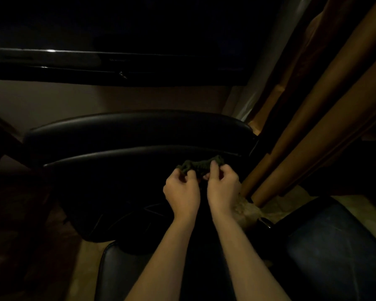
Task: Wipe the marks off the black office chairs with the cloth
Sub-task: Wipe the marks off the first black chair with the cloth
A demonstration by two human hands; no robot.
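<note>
Head view, very dim room, and nearest the camera at six o'clock sits a dark padded seat (115, 270), with a second, bluish-black padded seat (334, 246) down at four o'clock. Two bare forearms rise from the bottom edge toward the centre. Left hand (181, 191) and right hand (223, 187) are side by side, almost touching, both sets of fingers curled and pinching the cloth (201, 165). That cloth is a dark green, bunched strip, stretched between the two hands and held up in front of the near chair back (139, 183), just right of the middle. Under the hands, toward seven o'clock, faint spokes of a chair base show through the gloom. Just beyond, a second black chair back (137, 131) curves across, its glossy upper edge catching a little light. At two to three o'clock, brown wooden posts (313, 131) lean diagonally, with something pale and crumpled at their foot. Farthest off, at twelve o'clock, a dark horizontal frame (74, 61) spans the wall, one small glint at eleven o'clock.
</note>
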